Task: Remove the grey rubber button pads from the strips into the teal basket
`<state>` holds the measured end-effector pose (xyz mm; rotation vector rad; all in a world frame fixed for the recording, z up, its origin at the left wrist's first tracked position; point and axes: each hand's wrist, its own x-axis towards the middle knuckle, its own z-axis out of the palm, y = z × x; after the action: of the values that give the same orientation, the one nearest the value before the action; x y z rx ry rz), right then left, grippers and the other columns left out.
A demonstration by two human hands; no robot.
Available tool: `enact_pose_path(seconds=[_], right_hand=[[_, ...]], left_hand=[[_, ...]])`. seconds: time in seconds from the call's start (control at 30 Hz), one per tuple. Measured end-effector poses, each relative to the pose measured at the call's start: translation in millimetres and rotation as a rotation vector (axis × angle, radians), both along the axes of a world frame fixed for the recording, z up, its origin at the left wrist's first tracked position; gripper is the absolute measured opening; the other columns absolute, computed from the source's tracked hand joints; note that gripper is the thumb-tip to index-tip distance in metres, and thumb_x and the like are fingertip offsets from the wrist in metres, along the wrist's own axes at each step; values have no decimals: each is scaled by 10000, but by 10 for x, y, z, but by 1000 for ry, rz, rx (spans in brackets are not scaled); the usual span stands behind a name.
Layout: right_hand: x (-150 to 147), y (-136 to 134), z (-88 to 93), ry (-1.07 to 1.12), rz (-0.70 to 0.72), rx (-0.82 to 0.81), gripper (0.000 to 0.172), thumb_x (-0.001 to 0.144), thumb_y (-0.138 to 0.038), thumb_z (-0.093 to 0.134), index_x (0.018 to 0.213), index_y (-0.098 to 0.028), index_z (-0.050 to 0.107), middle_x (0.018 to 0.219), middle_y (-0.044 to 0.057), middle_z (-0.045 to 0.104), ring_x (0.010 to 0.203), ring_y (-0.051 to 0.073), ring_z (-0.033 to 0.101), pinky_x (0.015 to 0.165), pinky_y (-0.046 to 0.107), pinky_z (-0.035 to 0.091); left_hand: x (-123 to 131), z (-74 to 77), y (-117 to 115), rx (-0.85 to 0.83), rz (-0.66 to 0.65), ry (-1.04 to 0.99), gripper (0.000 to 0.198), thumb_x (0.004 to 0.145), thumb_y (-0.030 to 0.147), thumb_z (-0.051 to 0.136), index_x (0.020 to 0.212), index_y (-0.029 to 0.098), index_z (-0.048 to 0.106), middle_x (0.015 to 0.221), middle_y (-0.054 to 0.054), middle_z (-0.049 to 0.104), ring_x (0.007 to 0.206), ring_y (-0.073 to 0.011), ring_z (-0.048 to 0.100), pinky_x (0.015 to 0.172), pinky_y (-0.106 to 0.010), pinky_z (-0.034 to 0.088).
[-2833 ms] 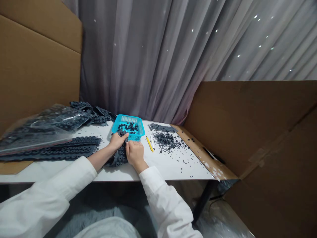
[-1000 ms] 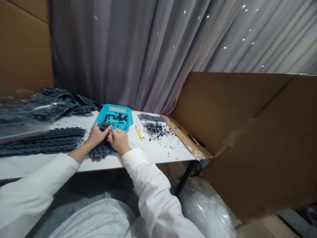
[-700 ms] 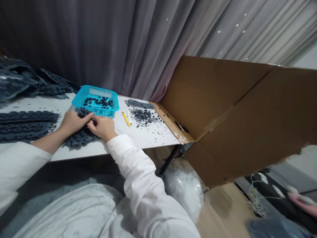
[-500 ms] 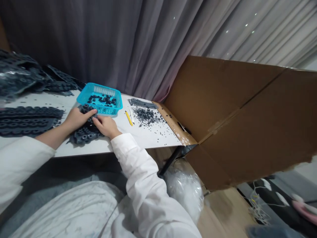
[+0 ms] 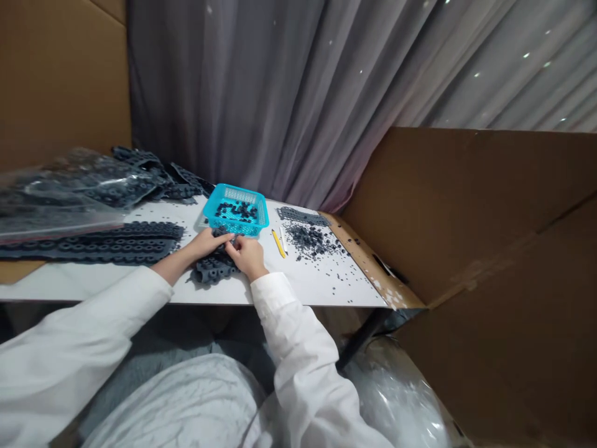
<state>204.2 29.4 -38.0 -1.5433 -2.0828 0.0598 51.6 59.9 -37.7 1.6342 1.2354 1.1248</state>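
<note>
Both hands meet over the white tabletop, just in front of a blue basket (image 5: 260,218) that holds small black pieces. My left hand (image 5: 205,244) is closed on a dark rubber sheet (image 5: 212,269) with raised rings, its thumb pointing right. Beside it, my right hand (image 5: 247,254) pinches the same sheet at its upper right part, fingers bent. The sheet is bunched and curled, its lower part hanging near the table surface. Whether a small piece sits between the fingertips is too small to tell.
Ringed dark strips (image 5: 116,244) lie at the left, below a clear plastic bag (image 5: 79,180) of similar sheets. Right of the basket are a yellow pen-like tool (image 5: 278,243), a white one (image 5: 283,240) and a heap of black scraps (image 5: 310,239). Cardboard (image 5: 489,249) stands at the right.
The view has swung left, so the table appears further right and more of the bag and strips shows. Both hands still hold the sheet, with fingers slightly shifted.
</note>
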Motion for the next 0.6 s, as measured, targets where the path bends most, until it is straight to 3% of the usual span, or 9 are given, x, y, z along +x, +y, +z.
enact_pose_path(seconds=[0.1, 0.33, 0.47, 0.6], right_hand=[[12, -14, 19, 25, -33, 31, 303, 902, -470, 555, 792, -197, 628, 731, 17, 674, 715, 173, 614, 636, 245, 378], [18, -37, 48, -45, 130, -54, 241, 943, -388, 506, 901, -207, 660, 834, 22, 706, 769, 170, 623, 684, 245, 390], [39, 6, 87, -18, 45, -108, 271, 947, -410, 494, 863, -216, 664, 833, 29, 708, 791, 181, 633, 688, 254, 403], [164, 47, 164, 32, -117, -178, 313, 937, -400, 481, 787, -187, 653, 798, 89, 693, 766, 215, 633, 660, 288, 406]], left_hand=[[-14, -19, 5, 40, 25, 13, 524, 642, 639, 694, 851, 159, 728, 952, -122, 789, 983, -341, 689, 912, -430, 530], [-6, -58, -21, 74, -8, 103, 411, 805, 558, 626, 862, 158, 704, 918, -79, 781, 910, -254, 707, 860, -387, 538], [6, 12, -22, 71, 95, 227, 367, 878, 510, 580, 889, 158, 686, 934, -70, 761, 941, -237, 695, 895, -420, 510], [-90, 217, -52, 56, 194, 381, 479, 819, 619, 502, 620, 206, 642, 665, -94, 706, 865, -335, 687, 805, -411, 508]])
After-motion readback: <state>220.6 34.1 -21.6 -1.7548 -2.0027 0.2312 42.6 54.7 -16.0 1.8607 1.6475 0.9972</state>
